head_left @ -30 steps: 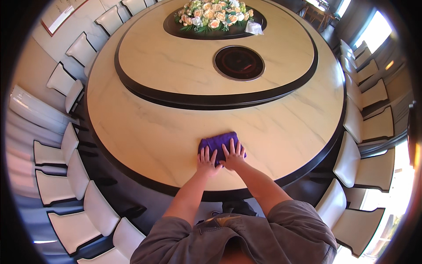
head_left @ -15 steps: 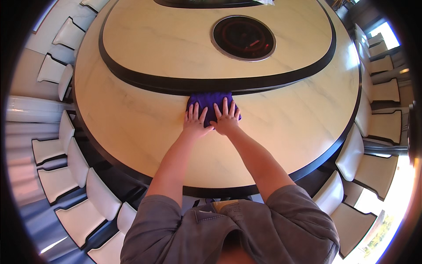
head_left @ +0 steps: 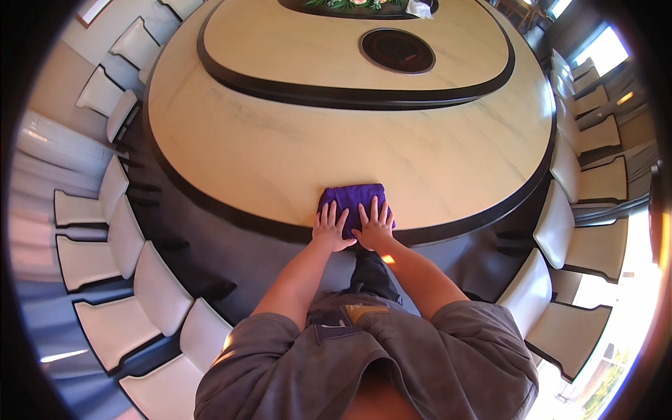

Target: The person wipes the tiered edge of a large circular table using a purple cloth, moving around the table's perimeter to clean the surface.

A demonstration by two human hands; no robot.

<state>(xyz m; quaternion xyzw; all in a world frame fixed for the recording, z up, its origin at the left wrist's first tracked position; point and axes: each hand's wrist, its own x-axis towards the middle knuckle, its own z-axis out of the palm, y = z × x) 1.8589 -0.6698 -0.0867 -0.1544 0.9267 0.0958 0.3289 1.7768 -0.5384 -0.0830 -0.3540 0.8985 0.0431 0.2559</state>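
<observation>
A folded purple cloth (head_left: 355,198) lies flat at the near edge of a large round table with a cream, marble-like top (head_left: 294,154). My left hand (head_left: 332,228) presses on the cloth's left part, fingers spread and pointing away from me. Beside it my right hand (head_left: 374,226) lies flat on the right part, its fingers spread too. The two thumbs nearly meet at the cloth's near side. Both palms reach down over the table's dark rim (head_left: 448,232). What is under the cloth is hidden.
A raised centre platform with a black border (head_left: 336,101) carries a round dark glass plate (head_left: 397,51). Flowers (head_left: 357,3) and a crumpled white item (head_left: 418,9) are at the far side. White chairs (head_left: 155,290) line the left, more chairs (head_left: 523,280) the right.
Both hands have drawn the purple cloth toward me, from beside the raised platform to the table's near edge. My view has shifted back, showing more floor and the flowers.
</observation>
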